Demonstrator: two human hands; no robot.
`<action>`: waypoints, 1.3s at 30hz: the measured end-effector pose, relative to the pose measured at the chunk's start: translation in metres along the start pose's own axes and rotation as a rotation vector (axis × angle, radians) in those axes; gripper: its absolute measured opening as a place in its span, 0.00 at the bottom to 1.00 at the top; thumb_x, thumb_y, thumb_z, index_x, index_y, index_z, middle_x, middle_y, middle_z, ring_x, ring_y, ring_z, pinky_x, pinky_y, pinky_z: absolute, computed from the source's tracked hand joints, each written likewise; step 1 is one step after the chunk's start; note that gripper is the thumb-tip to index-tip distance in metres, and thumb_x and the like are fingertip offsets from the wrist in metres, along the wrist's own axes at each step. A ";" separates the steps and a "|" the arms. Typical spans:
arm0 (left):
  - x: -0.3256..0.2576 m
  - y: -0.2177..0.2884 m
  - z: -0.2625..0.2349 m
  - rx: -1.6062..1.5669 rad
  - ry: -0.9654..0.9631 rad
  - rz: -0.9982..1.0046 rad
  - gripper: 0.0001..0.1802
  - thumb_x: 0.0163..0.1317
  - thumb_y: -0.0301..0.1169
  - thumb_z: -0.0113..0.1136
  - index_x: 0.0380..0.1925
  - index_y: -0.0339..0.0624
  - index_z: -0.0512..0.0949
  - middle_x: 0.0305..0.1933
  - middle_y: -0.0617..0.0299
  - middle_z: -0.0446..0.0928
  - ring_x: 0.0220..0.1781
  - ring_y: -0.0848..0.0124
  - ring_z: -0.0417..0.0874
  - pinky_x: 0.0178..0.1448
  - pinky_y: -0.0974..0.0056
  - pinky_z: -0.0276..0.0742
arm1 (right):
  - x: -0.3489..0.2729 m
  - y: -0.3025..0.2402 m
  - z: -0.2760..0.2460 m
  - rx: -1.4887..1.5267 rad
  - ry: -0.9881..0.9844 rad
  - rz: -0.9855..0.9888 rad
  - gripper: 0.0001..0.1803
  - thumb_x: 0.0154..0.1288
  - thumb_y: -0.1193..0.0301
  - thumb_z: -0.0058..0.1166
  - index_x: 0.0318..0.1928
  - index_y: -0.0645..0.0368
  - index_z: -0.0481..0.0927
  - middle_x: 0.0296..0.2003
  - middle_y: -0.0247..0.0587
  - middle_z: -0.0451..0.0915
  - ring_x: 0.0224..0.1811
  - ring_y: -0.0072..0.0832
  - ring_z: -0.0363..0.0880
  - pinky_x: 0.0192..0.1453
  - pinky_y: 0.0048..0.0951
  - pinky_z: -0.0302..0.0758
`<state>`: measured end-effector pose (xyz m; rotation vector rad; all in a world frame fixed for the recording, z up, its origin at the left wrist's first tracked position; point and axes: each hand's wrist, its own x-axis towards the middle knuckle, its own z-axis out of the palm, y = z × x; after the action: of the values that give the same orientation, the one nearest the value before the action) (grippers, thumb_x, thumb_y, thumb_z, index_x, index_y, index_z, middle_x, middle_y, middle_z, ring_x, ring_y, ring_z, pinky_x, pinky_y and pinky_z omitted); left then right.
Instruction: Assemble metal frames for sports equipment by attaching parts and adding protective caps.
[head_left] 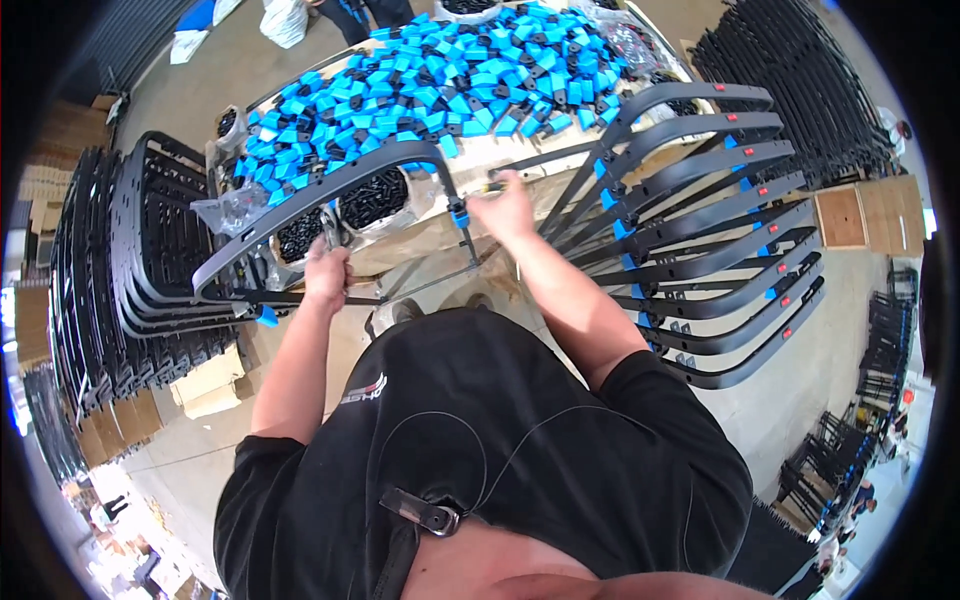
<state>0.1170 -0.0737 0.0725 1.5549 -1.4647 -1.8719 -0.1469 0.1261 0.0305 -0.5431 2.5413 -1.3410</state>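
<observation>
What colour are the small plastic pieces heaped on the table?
Bright blue, some with black parts: the plastic pieces show best in the head view.

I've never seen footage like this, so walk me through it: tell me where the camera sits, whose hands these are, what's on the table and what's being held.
The one picture comes from a wide fisheye camera worn on a person's head, looking down, so edges bend. There is no machine: two bare hands work. The left hand grips the lower bar of a curved black frame. The right hand is at the frame's far side, near a blue clip; what it pinches is too small to tell. On the table lies a heap of blue plastic pieces and bags of black screws. More black frames are stacked left and right.
</observation>
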 end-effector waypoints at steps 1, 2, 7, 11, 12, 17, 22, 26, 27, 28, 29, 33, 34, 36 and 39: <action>0.010 -0.004 -0.018 0.020 0.072 0.042 0.33 0.63 0.23 0.55 0.70 0.47 0.65 0.27 0.65 0.72 0.21 0.76 0.70 0.22 0.67 0.69 | 0.006 0.002 -0.006 0.019 -0.044 0.130 0.36 0.45 0.54 0.78 0.51 0.60 0.76 0.39 0.51 0.85 0.41 0.38 0.85 0.49 0.37 0.80; 0.022 -0.006 -0.039 0.000 0.040 0.050 0.45 0.62 0.22 0.56 0.79 0.50 0.52 0.29 0.65 0.74 0.22 0.77 0.70 0.23 0.68 0.68 | 0.011 0.010 -0.008 0.047 -0.072 0.171 0.39 0.45 0.53 0.78 0.53 0.61 0.75 0.42 0.53 0.85 0.45 0.40 0.85 0.52 0.38 0.80; 0.063 -0.043 -0.102 0.326 0.189 0.123 0.44 0.58 0.26 0.62 0.76 0.46 0.58 0.48 0.49 0.78 0.42 0.62 0.82 0.36 0.59 0.82 | -0.011 0.056 -0.003 -0.020 -0.294 0.282 0.40 0.52 0.56 0.73 0.60 0.68 0.75 0.50 0.57 0.84 0.53 0.40 0.84 0.58 0.36 0.78; 0.039 -0.045 -0.119 0.509 0.401 0.340 0.43 0.56 0.33 0.68 0.72 0.36 0.63 0.65 0.37 0.71 0.65 0.45 0.75 0.70 0.51 0.72 | -0.081 0.019 0.023 -0.194 -0.738 0.368 0.32 0.55 0.63 0.73 0.59 0.63 0.80 0.49 0.46 0.85 0.47 0.36 0.84 0.51 0.34 0.82; 0.040 -0.061 -0.132 0.525 0.390 0.323 0.43 0.57 0.34 0.68 0.71 0.33 0.63 0.66 0.36 0.70 0.68 0.43 0.72 0.77 0.52 0.63 | -0.092 -0.002 0.043 -0.078 -0.796 0.467 0.31 0.55 0.64 0.74 0.59 0.59 0.81 0.46 0.40 0.85 0.40 0.33 0.83 0.42 0.32 0.82; -0.001 -0.108 -0.171 0.269 0.113 0.286 0.32 0.62 0.31 0.67 0.65 0.34 0.69 0.49 0.55 0.80 0.47 0.65 0.82 0.54 0.63 0.80 | -0.090 -0.146 0.142 0.422 -1.030 0.356 0.19 0.65 0.69 0.66 0.56 0.55 0.82 0.38 0.32 0.82 0.31 0.18 0.77 0.25 0.24 0.72; -0.025 -0.126 -0.220 0.404 -0.329 0.030 0.21 0.66 0.30 0.63 0.56 0.30 0.76 0.40 0.59 0.83 0.39 0.73 0.83 0.45 0.67 0.81 | -0.085 -0.167 0.215 0.123 -0.947 0.200 0.18 0.62 0.67 0.66 0.53 0.53 0.85 0.40 0.36 0.84 0.34 0.26 0.82 0.32 0.33 0.79; -0.028 -0.122 -0.249 0.303 -0.266 -0.069 0.22 0.65 0.33 0.64 0.54 0.29 0.77 0.40 0.56 0.85 0.41 0.70 0.85 0.47 0.65 0.80 | -0.122 -0.154 0.209 -0.156 -0.805 -0.111 0.19 0.60 0.63 0.68 0.50 0.55 0.85 0.43 0.45 0.85 0.42 0.39 0.84 0.47 0.37 0.81; -0.026 -0.120 -0.257 0.289 -0.239 -0.096 0.22 0.65 0.33 0.65 0.54 0.30 0.77 0.40 0.56 0.85 0.41 0.70 0.84 0.47 0.65 0.80 | -0.135 -0.156 0.196 -0.196 -0.703 -0.173 0.19 0.60 0.62 0.68 0.49 0.56 0.84 0.43 0.48 0.85 0.45 0.42 0.84 0.50 0.38 0.80; -0.022 -0.123 -0.263 0.290 -0.250 -0.098 0.22 0.65 0.33 0.65 0.54 0.30 0.77 0.40 0.56 0.85 0.41 0.70 0.84 0.47 0.65 0.80 | -0.147 -0.144 0.191 -0.201 -0.696 -0.165 0.19 0.60 0.62 0.68 0.49 0.56 0.84 0.43 0.48 0.85 0.45 0.42 0.84 0.50 0.38 0.80; -0.015 -0.128 -0.270 0.243 -0.164 -0.048 0.23 0.65 0.33 0.66 0.55 0.30 0.76 0.40 0.57 0.84 0.41 0.71 0.84 0.48 0.65 0.80 | -0.156 -0.123 0.189 -0.028 -0.609 -0.142 0.18 0.60 0.62 0.68 0.48 0.56 0.84 0.42 0.48 0.84 0.45 0.42 0.84 0.51 0.38 0.80; 0.011 -0.131 -0.278 0.246 0.214 0.207 0.25 0.65 0.34 0.68 0.57 0.31 0.74 0.40 0.58 0.82 0.44 0.71 0.83 0.49 0.65 0.79 | -0.165 -0.070 0.149 -0.020 -0.265 -0.295 0.17 0.59 0.62 0.67 0.45 0.58 0.82 0.41 0.51 0.82 0.43 0.44 0.83 0.51 0.41 0.78; 0.016 -0.120 -0.276 0.260 0.248 0.295 0.24 0.65 0.36 0.67 0.54 0.31 0.75 0.38 0.57 0.82 0.41 0.70 0.83 0.48 0.64 0.79 | -0.161 -0.060 0.137 -0.061 -0.157 -0.229 0.19 0.59 0.62 0.68 0.46 0.59 0.82 0.41 0.51 0.81 0.44 0.45 0.82 0.52 0.41 0.78; 0.017 -0.079 -0.271 0.380 0.155 0.278 0.24 0.66 0.36 0.67 0.54 0.31 0.73 0.37 0.57 0.83 0.40 0.70 0.84 0.48 0.63 0.80 | -0.139 -0.038 0.114 -0.194 0.100 -0.013 0.23 0.57 0.61 0.70 0.47 0.61 0.80 0.42 0.52 0.80 0.45 0.48 0.80 0.53 0.43 0.77; 0.045 -0.086 -0.262 0.509 0.153 0.267 0.22 0.65 0.35 0.67 0.51 0.32 0.71 0.34 0.56 0.83 0.35 0.70 0.84 0.43 0.63 0.81 | -0.086 -0.012 0.096 -0.302 0.375 -0.124 0.23 0.55 0.61 0.71 0.40 0.63 0.75 0.33 0.48 0.78 0.37 0.44 0.79 0.44 0.44 0.76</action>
<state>0.3558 -0.2008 0.0042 1.5598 -2.0626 -1.2612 -0.0322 0.0844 -0.0121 -0.5532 3.0950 -1.1964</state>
